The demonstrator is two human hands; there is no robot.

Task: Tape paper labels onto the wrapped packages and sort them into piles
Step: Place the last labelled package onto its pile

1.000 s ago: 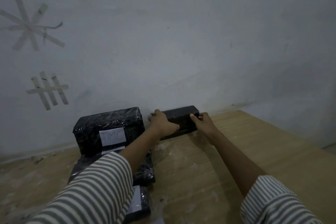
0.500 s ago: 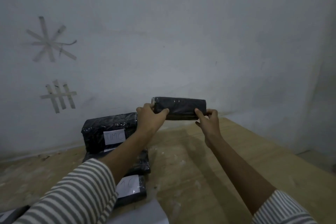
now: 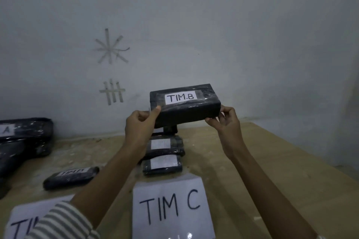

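Note:
A black wrapped package (image 3: 186,110) with a white label reading TIM.B (image 3: 181,97) is held up in the air above the table. My left hand (image 3: 140,123) grips its left end and my right hand (image 3: 225,122) grips its right end. Below it lie two black packages with white labels (image 3: 165,146) (image 3: 162,165), one behind the other. A paper sheet marked TIM C (image 3: 171,207) lies in front of them. Another package labelled TIM B (image 3: 71,177) lies to the left, behind a second sheet (image 3: 25,219) partly hidden by my striped sleeve.
Larger black wrapped packages (image 3: 25,137) are stacked at the far left, one with a label ending in A. The wooden table (image 3: 262,170) meets a grey wall (image 3: 213,35) bearing strips of tape. The table's right edge runs diagonally at right.
Both hands lifted the package from the table by the wall, raised it and turned it so its TIM.B label faces me. The view shifted right and down, showing the paper sheets.

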